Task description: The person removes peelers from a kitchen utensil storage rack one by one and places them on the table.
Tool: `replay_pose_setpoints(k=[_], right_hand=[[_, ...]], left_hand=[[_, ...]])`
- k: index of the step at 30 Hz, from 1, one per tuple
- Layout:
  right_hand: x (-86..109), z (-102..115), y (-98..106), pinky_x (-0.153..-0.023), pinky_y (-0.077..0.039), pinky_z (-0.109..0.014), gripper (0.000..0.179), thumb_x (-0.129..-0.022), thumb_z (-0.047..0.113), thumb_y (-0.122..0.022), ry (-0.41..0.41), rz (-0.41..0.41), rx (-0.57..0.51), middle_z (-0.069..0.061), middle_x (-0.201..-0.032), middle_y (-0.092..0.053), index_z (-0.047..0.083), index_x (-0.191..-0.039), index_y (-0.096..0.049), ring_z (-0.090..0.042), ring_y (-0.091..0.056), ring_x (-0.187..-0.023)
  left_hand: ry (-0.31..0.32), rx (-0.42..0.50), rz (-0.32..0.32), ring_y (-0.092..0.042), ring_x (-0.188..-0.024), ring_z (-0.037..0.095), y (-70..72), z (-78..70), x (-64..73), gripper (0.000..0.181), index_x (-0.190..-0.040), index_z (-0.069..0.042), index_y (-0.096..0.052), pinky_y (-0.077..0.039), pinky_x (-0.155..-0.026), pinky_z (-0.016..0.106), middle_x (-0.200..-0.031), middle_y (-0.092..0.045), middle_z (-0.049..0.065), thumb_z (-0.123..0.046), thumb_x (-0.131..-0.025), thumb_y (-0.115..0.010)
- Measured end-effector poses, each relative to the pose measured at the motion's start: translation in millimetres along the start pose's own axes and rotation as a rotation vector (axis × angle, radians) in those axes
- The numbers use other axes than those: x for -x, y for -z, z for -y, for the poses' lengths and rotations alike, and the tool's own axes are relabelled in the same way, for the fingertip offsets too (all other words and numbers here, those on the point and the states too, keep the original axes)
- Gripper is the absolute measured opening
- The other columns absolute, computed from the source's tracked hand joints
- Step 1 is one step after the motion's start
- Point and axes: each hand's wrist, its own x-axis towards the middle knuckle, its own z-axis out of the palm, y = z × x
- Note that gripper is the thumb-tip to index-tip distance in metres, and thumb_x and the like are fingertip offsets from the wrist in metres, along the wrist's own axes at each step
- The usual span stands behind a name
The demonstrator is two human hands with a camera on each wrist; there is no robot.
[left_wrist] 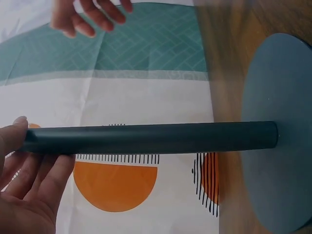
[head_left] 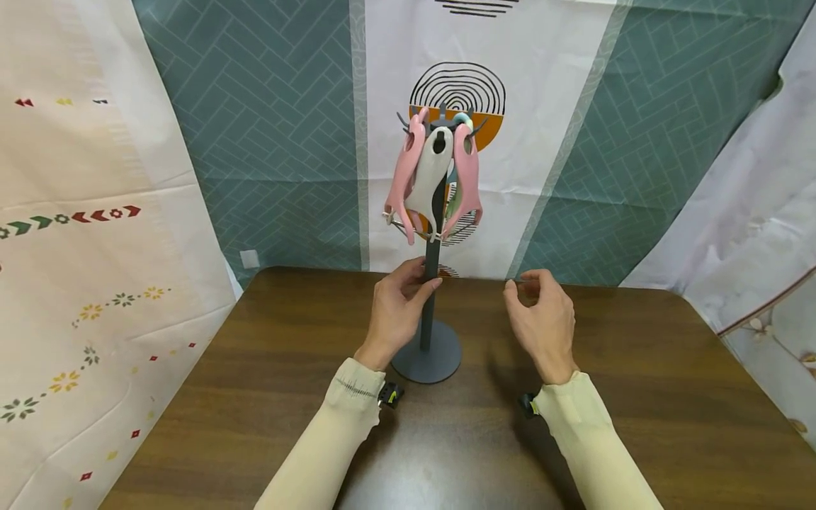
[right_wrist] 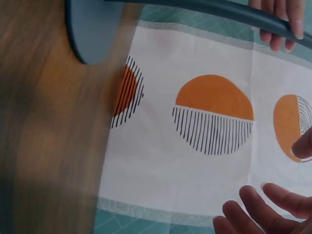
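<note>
A dark grey stand [head_left: 427,315] rises from a round base [head_left: 440,361] on the wooden table. Around its hooked top hang several Y-shaped peelers, among them a white peeler [head_left: 428,173] in front, a pink peeler [head_left: 403,173] to its left and another pink peeler [head_left: 469,170] to its right. My left hand [head_left: 400,308] grips the pole below them, thumb on the near side, fingers behind. In the left wrist view the pole [left_wrist: 156,139] passes between thumb and fingers. My right hand [head_left: 543,322] is held to the right, apart from the stand, its fingers loosely bent around nothing.
The wooden table [head_left: 268,397] carries the stand near its back edge. Behind hangs a patterned teal and white cloth [head_left: 287,142]. Pale printed cloth [head_left: 83,262] hangs at the left, and more pale cloth [head_left: 720,212] at the right.
</note>
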Motion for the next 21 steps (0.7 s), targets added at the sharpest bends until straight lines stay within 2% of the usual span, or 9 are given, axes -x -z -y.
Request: replay_pose_setpoints(k=[4, 12, 21], right_hand=[[-2.1, 6, 0, -0.08, -0.047, -0.042, 0.03, -0.095, 0.036, -0.063, 0.023, -0.024, -0.039, -0.011, -0.097, -0.073, 0.01, -0.109, -0.067, -0.03, -0.066, -0.09], [-3.7, 15, -1, -0.079, -0.051, -0.038, 0.026, -0.094, 0.032, -0.067, 0.054, -0.05, -0.112, -0.008, -0.094, -0.073, 0.009, -0.107, -0.068, -0.025, -0.068, -0.085], [-4.8, 28, -5, -0.078, -0.048, -0.028, 0.025, -0.093, 0.029, -0.068, 0.079, -0.105, -0.182, -0.006, -0.09, -0.07, 0.008, -0.105, -0.068, -0.021, -0.065, -0.082]], left_hand=[[0.0, -0.023, 0.003, -0.075, -0.096, 0.022, -0.9, 0.2, -0.4, 0.024, -0.118, -0.008, -0.072, -0.063, -0.081, 0.036, -0.104, -0.076, 0.009, -0.015, -0.095, -0.073], [0.018, -0.033, 0.018, -0.071, -0.098, 0.021, -2.1, 0.7, -0.7, 0.021, -0.116, -0.008, -0.071, -0.062, -0.079, 0.042, -0.106, -0.075, 0.008, -0.015, -0.096, -0.072], [0.042, -0.055, 0.014, -0.071, -0.098, 0.021, -3.5, 0.3, -0.6, 0.024, -0.117, -0.004, -0.07, -0.061, -0.079, 0.035, -0.107, -0.075, 0.009, -0.015, -0.096, -0.072]])
